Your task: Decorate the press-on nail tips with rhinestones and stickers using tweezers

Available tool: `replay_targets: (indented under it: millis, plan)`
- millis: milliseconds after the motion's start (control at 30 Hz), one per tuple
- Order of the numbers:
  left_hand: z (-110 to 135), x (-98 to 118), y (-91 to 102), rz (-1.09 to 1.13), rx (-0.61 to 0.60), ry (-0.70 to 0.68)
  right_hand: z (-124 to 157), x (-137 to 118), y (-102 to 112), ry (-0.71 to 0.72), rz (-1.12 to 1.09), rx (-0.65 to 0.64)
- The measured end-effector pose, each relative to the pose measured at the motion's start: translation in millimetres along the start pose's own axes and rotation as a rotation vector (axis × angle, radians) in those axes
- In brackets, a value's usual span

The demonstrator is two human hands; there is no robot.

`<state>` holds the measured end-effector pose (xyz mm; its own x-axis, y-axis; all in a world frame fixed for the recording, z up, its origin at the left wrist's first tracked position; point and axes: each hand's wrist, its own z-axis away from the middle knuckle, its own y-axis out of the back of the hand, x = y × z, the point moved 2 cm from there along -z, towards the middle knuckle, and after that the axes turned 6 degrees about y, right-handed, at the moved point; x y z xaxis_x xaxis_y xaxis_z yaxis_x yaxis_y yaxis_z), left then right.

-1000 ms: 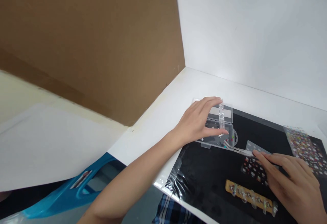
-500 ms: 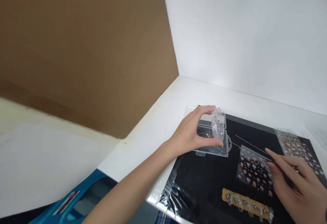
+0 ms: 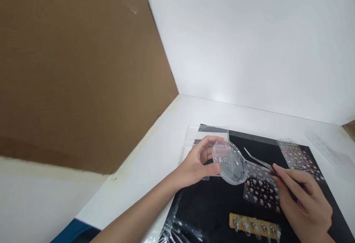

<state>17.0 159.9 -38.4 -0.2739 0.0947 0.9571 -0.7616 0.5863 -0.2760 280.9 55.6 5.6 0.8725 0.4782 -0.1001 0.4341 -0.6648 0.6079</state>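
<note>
While left fingers [image 3: 208, 141] clasp one dish [image 3: 229, 162], right fingers [image 3: 291, 177] pinch one pair of tweezers [image 3: 257, 161].

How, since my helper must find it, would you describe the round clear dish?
On the black mat, look at the left hand. It holds a round clear dish speckled with tiny sparkly bits. Nothing else is round; the sticker sheet beside it lies flat.

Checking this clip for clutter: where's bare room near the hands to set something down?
Bare black mat lies below the left hand and its clear round dish, left of the nail-tip strip. White tabletop runs beyond the mat's far edge. The right side is crowded: right hand, tweezers and sticker sheet overlap.
</note>
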Motion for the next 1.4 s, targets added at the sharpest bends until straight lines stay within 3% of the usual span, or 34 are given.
replay_targets:
  millis: [133, 467, 633, 800, 1033, 1267, 1400]
  plan:
    - [-0.3, 2.0, -2.8, 0.095, -0.001, 0.036, 0.9, 3.6, 0.5, 0.077, 0.031, -0.020]
    - [-2.7, 10.2, -3.4, 0.171, 0.094, 0.050, 1.0, 5.3, 3.5, 0.047, 0.051, 0.058]
    - [-2.6, 7.3, 0.6, 0.084, 0.124, 0.015, -1.3, 5.3, 6.0, 0.045, 0.087, 0.053]
    - [-4.6, -0.6, 3.1, 0.009, 0.039, -0.138, -4.8, 3.7, 8.9, 0.015, 0.045, 0.051]
    - [-1.8, -0.5, -6.0, -0.145, -0.062, -0.237, -2.0, -5.6, 7.7, 0.069, -0.072, 0.028]
    - [1.8, -0.5, -8.4, -0.183, -0.059, -0.162, -1.9, -1.0, 7.5, 0.086, -0.162, 0.007]
    - [2.8, -1.0, -9.5, -0.223, -0.063, -0.188, -0.1, -0.5, 6.3, 0.097, -0.175, 0.006]
